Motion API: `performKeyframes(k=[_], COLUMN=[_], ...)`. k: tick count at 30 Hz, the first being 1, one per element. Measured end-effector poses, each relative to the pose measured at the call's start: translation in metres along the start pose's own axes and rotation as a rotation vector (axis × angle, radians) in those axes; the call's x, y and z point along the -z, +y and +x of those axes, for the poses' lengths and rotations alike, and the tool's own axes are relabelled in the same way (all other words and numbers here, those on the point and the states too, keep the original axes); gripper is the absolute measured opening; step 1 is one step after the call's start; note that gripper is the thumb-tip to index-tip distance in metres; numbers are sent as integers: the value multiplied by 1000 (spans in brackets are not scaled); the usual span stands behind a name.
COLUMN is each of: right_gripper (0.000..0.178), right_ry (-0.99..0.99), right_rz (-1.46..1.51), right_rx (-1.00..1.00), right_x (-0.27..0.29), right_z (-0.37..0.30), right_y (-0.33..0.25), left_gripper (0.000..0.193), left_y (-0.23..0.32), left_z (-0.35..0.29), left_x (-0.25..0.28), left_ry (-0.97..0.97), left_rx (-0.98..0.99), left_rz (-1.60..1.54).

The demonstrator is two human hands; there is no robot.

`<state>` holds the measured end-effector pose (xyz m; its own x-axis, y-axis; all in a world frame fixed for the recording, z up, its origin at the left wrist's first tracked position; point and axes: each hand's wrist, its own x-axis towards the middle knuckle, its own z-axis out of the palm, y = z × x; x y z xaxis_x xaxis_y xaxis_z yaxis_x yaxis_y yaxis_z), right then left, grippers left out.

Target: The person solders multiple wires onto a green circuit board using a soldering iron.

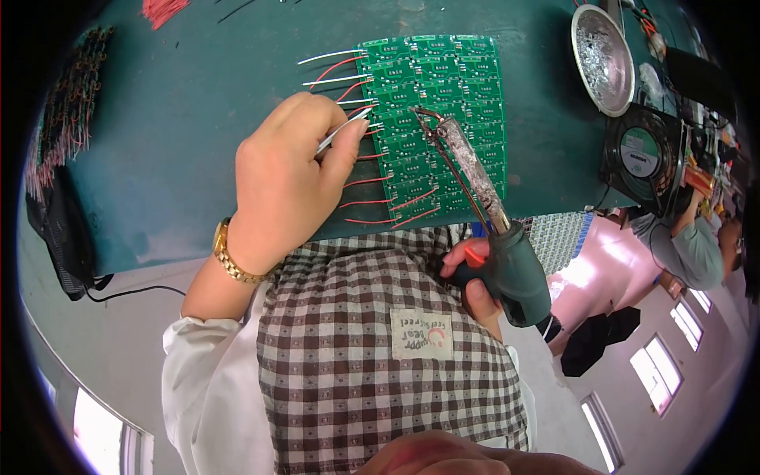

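A panel of green circuit boards (pixel 443 150) lies on the table with red and white wires along its left edge. My left hand (pixel 293 162) is closed at that edge, thumb and forefinger pinching a white wire (pixel 340 133) whose end points at the boards. My right hand (pixel 473 279) grips a soldering gun (pixel 518 273) with a dark green body and an orange-red trigger. Its long scorched barrel slants up and to the left, and the dark tip is over the panel near the pinched wire. Whether the tip touches a board I cannot tell.
A metal bowl (pixel 603 59) with silvery residue stands at the far right, beside a black fan (pixel 645 157). Bundles of wired parts (pixel 67 111) lie at the far left, and red wires (pixel 164 11) at the back. Another person's arm (pixel 687 249) shows at the right.
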<state>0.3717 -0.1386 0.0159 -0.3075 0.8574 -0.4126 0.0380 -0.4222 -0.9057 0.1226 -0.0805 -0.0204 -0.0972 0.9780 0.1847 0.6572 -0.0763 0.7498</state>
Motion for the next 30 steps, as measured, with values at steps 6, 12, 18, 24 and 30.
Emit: performKeyframes(k=[6,12,18,24,30], right_gripper=[49,48,47,32,27], right_ry=[43,110,-3,-5,12], right_rz=[59,90,40,40,-33], right_rx=[116,144,60,65,-11], right_x=[7,1,6,5,6], right_z=[-7,3,-3,2,3], right_y=[27,23,17,12,3], left_gripper=[10,8,10,15,17], left_y=[-6,1,-4,-4,-3], left_z=[0,3,4,7,6], left_x=[27,24,16,17,17], left_ry=[60,-202,-236,-248,-259], left_rx=[150,15,6,14,27], left_rz=[-55,-219,-91,-58,-62])
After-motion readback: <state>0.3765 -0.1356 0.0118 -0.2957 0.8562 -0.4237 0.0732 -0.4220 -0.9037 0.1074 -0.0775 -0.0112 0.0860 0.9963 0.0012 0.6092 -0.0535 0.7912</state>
